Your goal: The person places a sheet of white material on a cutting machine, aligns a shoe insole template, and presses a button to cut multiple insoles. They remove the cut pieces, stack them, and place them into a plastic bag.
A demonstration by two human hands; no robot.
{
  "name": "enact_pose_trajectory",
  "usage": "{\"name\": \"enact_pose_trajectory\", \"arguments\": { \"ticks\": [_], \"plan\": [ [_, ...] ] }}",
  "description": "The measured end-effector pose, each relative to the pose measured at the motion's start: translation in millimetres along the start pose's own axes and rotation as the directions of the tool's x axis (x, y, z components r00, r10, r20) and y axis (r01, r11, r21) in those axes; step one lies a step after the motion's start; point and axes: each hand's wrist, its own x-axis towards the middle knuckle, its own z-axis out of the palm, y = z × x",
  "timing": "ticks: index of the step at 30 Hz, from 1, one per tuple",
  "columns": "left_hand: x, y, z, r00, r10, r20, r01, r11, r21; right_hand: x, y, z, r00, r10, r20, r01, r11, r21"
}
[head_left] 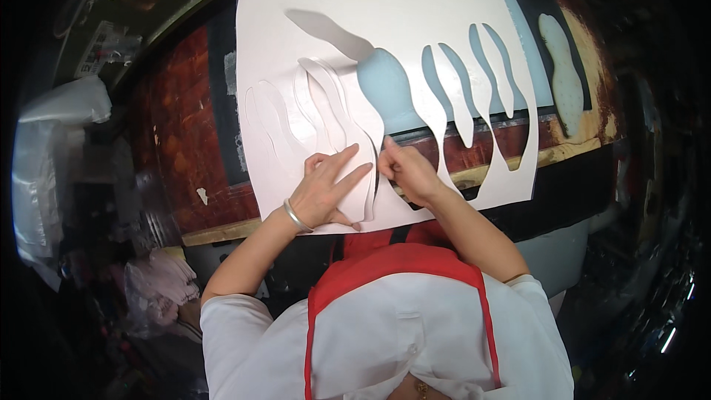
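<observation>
A large white sheet (429, 0) lies before me, with several long, curved openings cut through its right half. My left hand (326, 189) rests on it with fingers spread, over the lower part of a loose, sole-shaped cut piece (357, 150). Just right of that piece, my right hand (412, 174) is closed, its thumb and fingers at the edge of an opening. Anything pinched there is hidden. More curved cut pieces (305, 100) sit in the sheet farther left, some edges raised. Beyond my hands, a shaded sole-shaped piece (329, 33) lies on the sheet.
Light blue material (384, 85) shows through the openings. A pale sole-shaped piece (563, 74) lies at the right on a worn reddish-brown board (181, 126). Clear plastic bags (63, 126) are at far left. A green metal bar (159, 30) runs behind the board.
</observation>
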Motion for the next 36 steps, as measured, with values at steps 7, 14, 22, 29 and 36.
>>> {"name": "enact_pose_trajectory", "arguments": {
  "ticks": [7, 14, 22, 29, 36],
  "plan": [
    [16.2, -20.4, -20.9, 0.997, -0.036, -0.07, 0.011, 0.946, -0.323, -3.6, 15.1, 12.8, 0.987, -0.149, -0.061, 0.161, 0.918, 0.363],
    [-38.9, -59.6, -176.6, 0.423, -0.491, -0.762, -0.401, 0.653, -0.643, -44.3, -5.2, 35.7, 0.691, -0.694, -0.2, 0.262, 0.499, -0.826],
    [-60.3, -36.6, -60.9, 0.986, 0.086, -0.142, -0.07, 0.991, 0.112, 25.2, 7.9, 79.0, 0.983, 0.1, 0.154, -0.052, 0.955, -0.292],
    [-80.8, -43.1, -41.1, 0.996, 0.056, -0.071, -0.053, 0.998, 0.042, 30.1, 12.3, 81.9, 0.98, -0.006, 0.199, -0.067, 0.931, 0.358],
    [-87.4, -55.0, -106.1, 0.793, -0.609, -0.009, 0.34, 0.455, -0.823, -10.2, 32.6, 96.5, 0.986, 0.108, 0.123, -0.052, 0.919, -0.39]
  ]
}}
